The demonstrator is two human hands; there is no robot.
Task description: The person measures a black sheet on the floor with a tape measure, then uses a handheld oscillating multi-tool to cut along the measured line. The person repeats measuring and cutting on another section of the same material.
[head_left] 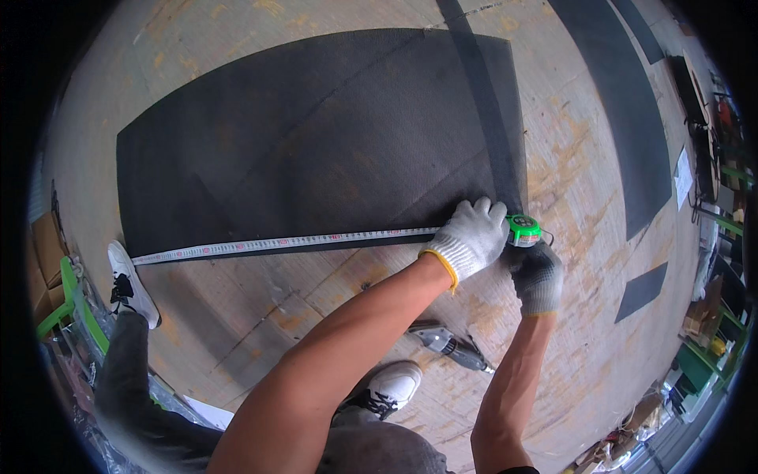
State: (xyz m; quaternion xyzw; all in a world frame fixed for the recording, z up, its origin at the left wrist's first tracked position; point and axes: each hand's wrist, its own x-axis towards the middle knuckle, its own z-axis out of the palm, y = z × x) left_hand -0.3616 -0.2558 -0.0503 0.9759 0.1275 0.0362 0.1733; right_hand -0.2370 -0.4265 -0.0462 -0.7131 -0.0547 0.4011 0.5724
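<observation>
A black mesh sheet [316,142] with a curved far edge lies flat on the wooden floor. Along its near edge runs the white blade [300,240] of a tape measure, its left end beside my shoe [131,284]. My left hand [472,237], in a white knit glove with a yellow cuff, is closed over the blade near the sheet's right corner. Its fingertips are partly hidden. Close by on the right, my right hand [538,278], in a darker, soiled glove, grips the green tape measure case [523,230] from the near side.
A grey power tool [450,347] lies on the floor between my arms, near my other shoe [394,385]. Longer dark strips [624,118] and a small dark piece [641,292] lie at the right. Cartons [47,253] and green frames [79,308] stand at the left edge.
</observation>
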